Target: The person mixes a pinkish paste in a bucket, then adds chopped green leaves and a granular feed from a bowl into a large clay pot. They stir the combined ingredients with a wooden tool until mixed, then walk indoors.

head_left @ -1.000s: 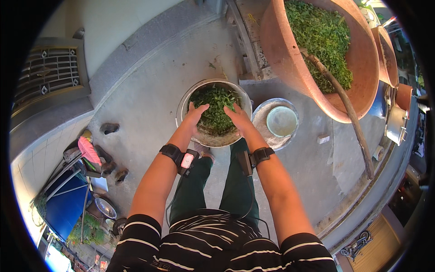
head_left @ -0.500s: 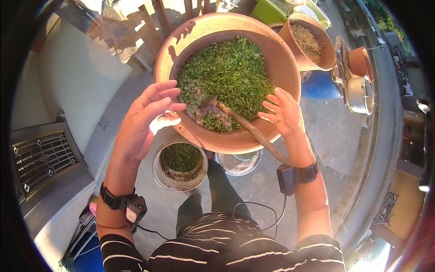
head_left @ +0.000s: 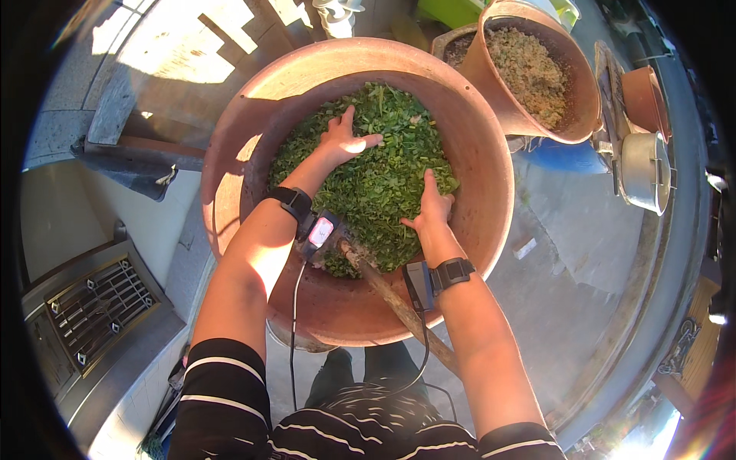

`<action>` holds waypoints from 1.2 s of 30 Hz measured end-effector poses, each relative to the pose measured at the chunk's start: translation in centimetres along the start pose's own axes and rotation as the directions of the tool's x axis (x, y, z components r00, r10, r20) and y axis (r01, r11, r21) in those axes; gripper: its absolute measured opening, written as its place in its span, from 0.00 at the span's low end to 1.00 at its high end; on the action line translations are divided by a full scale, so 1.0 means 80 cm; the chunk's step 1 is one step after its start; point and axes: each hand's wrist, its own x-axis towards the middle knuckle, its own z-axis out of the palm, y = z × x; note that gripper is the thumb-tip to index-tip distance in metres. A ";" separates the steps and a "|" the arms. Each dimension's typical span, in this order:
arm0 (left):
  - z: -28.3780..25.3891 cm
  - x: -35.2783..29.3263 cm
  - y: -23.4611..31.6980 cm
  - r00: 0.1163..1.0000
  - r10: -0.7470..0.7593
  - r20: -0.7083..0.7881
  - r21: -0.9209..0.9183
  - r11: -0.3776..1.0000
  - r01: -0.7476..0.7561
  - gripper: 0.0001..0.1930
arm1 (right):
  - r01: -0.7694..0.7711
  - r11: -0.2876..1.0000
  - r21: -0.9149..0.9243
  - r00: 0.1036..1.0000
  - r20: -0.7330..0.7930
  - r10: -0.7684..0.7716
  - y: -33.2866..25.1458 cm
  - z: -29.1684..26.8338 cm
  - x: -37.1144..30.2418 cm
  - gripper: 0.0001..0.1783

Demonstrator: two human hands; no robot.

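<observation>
A large terracotta-coloured basin (head_left: pixel 479 253) stands before me, holding a heap of chopped green leaves (head_left: pixel 395 115). Over the far left of the heap, my left hand (head_left: pixel 343 143) has its fingers spread and touching the leaves. At the heap's right side, by the basin's inner wall, my right hand (head_left: pixel 431 205) rests with thumb and forefinger apart; its other fingers are partly hidden. A hoe-like tool with a wooden handle (head_left: pixel 391 299) leans over the near rim, between my forearms. Its head is hidden among the leaves and behind my left wrist strap.
A smaller tub (head_left: pixel 494 73) of yellowish crumbly material stands at the far right. Beyond it are a brown pot (head_left: pixel 642 98) and a metal pot (head_left: pixel 644 170). A blue container (head_left: pixel 563 155) sits under the tub. Cables hang from both wrist devices.
Both hands have gone from above the basin's near side down and forward into the leaves. My view has moved closer over the basin, which now covers most of the bucket below it.
</observation>
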 end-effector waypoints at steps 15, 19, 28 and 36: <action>0.029 0.010 0.000 0.999 0.018 0.038 -0.103 0.995 -0.014 0.60 | 0.343 0.928 -0.146 0.929 0.196 -0.313 0.012 0.013 0.020 0.49; 0.051 0.015 0.007 0.999 -0.036 0.029 -0.123 0.992 0.039 0.63 | 0.231 0.959 -0.165 0.962 0.187 -0.200 0.002 0.027 0.024 0.53; 0.045 -0.023 0.029 0.988 0.138 0.071 -0.717 0.696 -0.046 0.36 | 0.281 0.956 0.087 0.910 0.293 -0.294 0.000 0.044 0.001 0.61; 0.034 -0.052 0.048 0.994 0.112 0.004 -0.765 0.641 -0.069 0.26 | 0.263 0.959 0.109 0.914 0.291 -0.284 -0.014 0.037 -0.020 0.62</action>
